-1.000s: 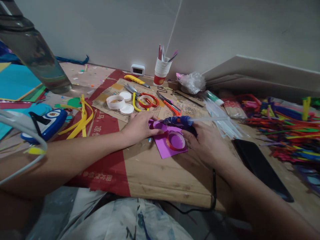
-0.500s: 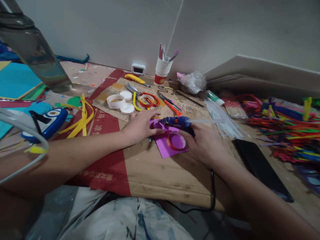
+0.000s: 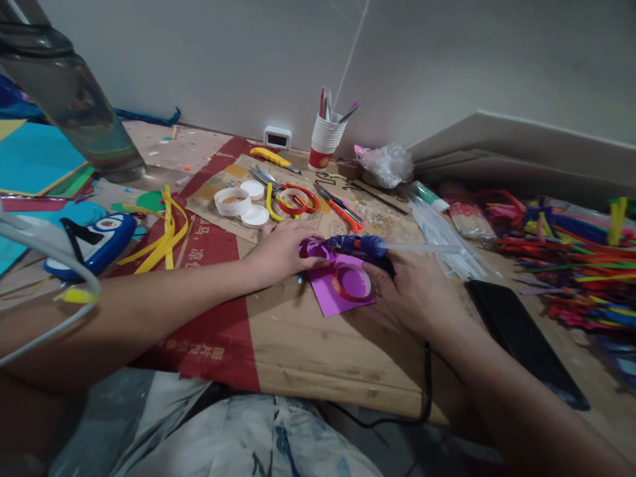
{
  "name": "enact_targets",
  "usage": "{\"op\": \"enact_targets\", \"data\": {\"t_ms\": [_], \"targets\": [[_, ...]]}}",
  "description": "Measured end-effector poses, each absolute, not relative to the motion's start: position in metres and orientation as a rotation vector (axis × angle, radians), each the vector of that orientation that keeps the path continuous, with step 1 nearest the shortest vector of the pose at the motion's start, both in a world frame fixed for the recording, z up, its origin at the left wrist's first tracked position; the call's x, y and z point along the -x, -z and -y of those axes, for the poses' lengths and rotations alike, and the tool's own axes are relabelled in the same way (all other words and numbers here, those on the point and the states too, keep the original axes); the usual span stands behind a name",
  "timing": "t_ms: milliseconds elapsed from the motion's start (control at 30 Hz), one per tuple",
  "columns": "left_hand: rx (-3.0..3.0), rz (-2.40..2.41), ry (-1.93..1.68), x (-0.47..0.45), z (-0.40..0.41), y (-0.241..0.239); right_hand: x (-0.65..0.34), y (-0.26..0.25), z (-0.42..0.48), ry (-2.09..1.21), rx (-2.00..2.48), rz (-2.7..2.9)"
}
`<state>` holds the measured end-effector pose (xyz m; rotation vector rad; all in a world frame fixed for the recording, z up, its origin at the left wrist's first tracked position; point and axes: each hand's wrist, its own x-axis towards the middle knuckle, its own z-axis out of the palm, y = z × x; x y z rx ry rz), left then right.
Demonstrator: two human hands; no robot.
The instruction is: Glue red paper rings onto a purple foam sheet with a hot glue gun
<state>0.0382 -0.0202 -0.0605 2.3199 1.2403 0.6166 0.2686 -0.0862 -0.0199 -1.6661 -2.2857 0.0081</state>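
Note:
My right hand (image 3: 412, 291) is closed round a blue glue gun (image 3: 358, 244) with a clear glue stick poking out of its back end. Its nozzle points left at a purple ring (image 3: 317, 249) on a purple foam sheet (image 3: 338, 293). A red ring (image 3: 352, 282) lies on that sheet just below the gun. My left hand (image 3: 281, 248) rests on the cardboard-covered table (image 3: 318, 344), its fingers pressed on the sheet's left edge beside the purple ring.
Behind the hands lie white rings (image 3: 232, 201), red rings (image 3: 297, 199), scissors, an orange cutter (image 3: 342, 211) and a paper cup of pens (image 3: 324, 140). Glue sticks (image 3: 442, 232) and pipe cleaners (image 3: 561, 255) fill the right, beside a black phone (image 3: 527, 341). A water bottle (image 3: 74, 99) stands far left.
Both hands have hardly shifted. The glue gun stays over the purple ring; the view has drifted slightly.

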Motion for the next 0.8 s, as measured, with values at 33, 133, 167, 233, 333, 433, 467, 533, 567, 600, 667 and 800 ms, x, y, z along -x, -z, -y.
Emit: {"op": "enact_targets", "data": {"t_ms": [33, 133, 167, 233, 333, 433, 467, 533, 567, 600, 667, 800], "targets": [[-2.319, -1.243, -0.616, -0.0385, 0.0198, 0.0610, -0.2680, 0.0193, 0.0864, -0.009, 1.659, 2.286], [-2.311, -1.257, -0.627, -0.0393, 0.0187, 0.0623, -0.2654, 0.0182, 0.0865, -0.005, 1.650, 2.287], [-2.311, -1.259, -0.635, -0.0396, 0.0184, 0.0625, -0.2643, 0.0180, 0.0865, 0.000, 1.658, 2.285], [-2.317, -1.260, -0.644, -0.0400, 0.0181, 0.0625, -0.2623, 0.0180, 0.0862, 0.008, 1.678, 2.284], [-2.323, -1.260, -0.637, -0.0402, 0.0180, 0.0616, -0.2612, 0.0187, 0.0859, 0.008, 1.688, 2.286], [-2.309, -1.255, -0.620, -0.0397, 0.0175, 0.0611, -0.2630, 0.0196, 0.0861, 0.012, 1.699, 2.294], [-2.304, -1.249, -0.615, -0.0395, 0.0172, 0.0612, -0.2639, 0.0197, 0.0865, 0.018, 1.715, 2.300], [-2.302, -1.240, -0.602, -0.0390, 0.0163, 0.0617, -0.2656, 0.0193, 0.0875, 0.036, 1.749, 2.310], [-2.304, -1.236, -0.596, -0.0388, 0.0159, 0.0620, -0.2663, 0.0188, 0.0881, 0.046, 1.760, 2.313], [-2.307, -1.233, -0.592, -0.0386, 0.0155, 0.0624, -0.2668, 0.0183, 0.0887, 0.057, 1.763, 2.312], [-2.310, -1.230, -0.591, -0.0384, 0.0149, 0.0630, -0.2672, 0.0174, 0.0899, 0.069, 1.757, 2.311], [-2.314, -1.231, -0.599, -0.0385, 0.0150, 0.0635, -0.2650, 0.0180, 0.0906, 0.055, 1.716, 2.332]]}}
